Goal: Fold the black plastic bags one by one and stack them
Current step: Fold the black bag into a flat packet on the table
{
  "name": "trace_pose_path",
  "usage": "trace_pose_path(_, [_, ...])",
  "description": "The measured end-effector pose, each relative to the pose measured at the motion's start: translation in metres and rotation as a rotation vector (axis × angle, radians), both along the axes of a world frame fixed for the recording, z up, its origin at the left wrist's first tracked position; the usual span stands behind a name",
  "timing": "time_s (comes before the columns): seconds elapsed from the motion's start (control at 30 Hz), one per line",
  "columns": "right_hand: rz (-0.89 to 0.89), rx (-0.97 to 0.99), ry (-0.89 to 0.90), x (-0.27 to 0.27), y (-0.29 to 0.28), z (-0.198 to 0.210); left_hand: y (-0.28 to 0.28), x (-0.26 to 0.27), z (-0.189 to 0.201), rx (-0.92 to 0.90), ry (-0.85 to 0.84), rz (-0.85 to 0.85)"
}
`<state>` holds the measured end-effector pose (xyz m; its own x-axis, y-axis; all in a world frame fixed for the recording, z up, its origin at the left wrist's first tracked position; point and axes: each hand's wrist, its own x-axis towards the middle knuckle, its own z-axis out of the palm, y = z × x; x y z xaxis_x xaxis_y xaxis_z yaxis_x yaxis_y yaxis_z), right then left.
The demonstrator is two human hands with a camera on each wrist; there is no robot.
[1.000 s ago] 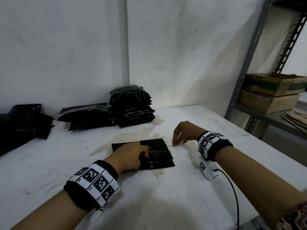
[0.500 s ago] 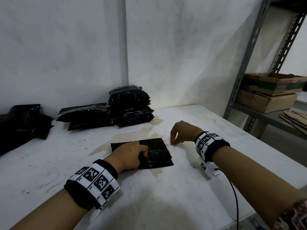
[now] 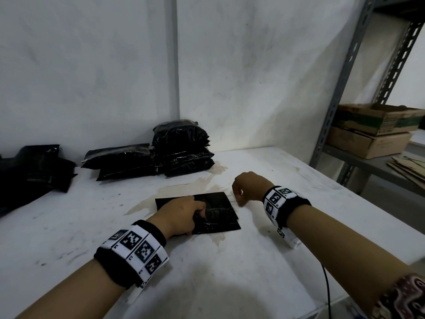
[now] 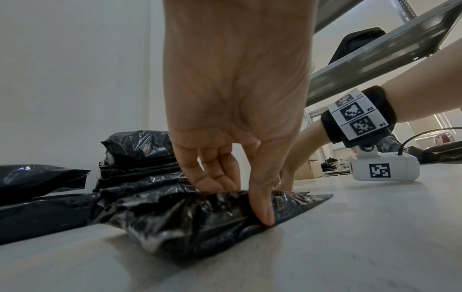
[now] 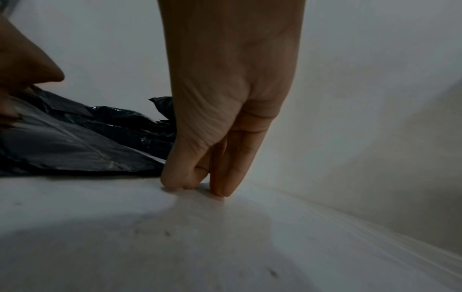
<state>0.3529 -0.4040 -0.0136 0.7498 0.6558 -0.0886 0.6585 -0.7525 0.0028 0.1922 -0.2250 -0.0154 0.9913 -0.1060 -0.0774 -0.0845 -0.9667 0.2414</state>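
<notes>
A folded black plastic bag (image 3: 220,210) lies flat on the white table (image 3: 230,272). My left hand (image 3: 184,215) covers its left half; in the left wrist view the thumb presses the near edge of the bag (image 4: 200,227) while the curled fingers (image 4: 215,177) hold it from above. My right hand (image 3: 241,192) is just right of the bag, fingers curled and bunched, with the tips touching bare table in the right wrist view (image 5: 200,181) and nothing held. A stack of folded bags (image 3: 181,153) stands against the back wall.
Flat black bags (image 3: 119,162) lie left of the stack, and a loose pile of bags (image 3: 34,171) sits at the far left. A metal shelf with cardboard boxes (image 3: 372,130) stands to the right. A cable (image 3: 326,284) hangs from my right wrist.
My right hand has shifted slightly left, closer to the bag's right edge. The left hand and the bag have stayed put.
</notes>
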Motion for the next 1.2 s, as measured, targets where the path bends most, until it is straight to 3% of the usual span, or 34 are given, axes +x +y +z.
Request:
trace_pose_path(0.1, [-0.031,0.007,0.013,0.004,0.0,0.001,0.0,-0.001,0.0,0.004,0.003,-0.004])
trace_pose_path(0.23, [-0.067,0.236,0.233,0.014,-0.016,0.005,0.001,0.0,-0.001,0.001,0.004,0.002])
trace_pose_path(0.3, [-0.046,0.281,0.242,0.014,-0.021,0.003,0.001,0.0,-0.002,-0.008,0.009,0.006])
trace_pose_path(0.87, [-0.029,0.197,0.226,0.009,-0.018,0.008,0.0,-0.001,0.001,-0.018,0.028,0.021])
trace_pose_path(1.2, [-0.018,0.063,0.076,0.001,-0.011,0.005,0.001,0.0,0.002,-0.026,0.024,0.019])
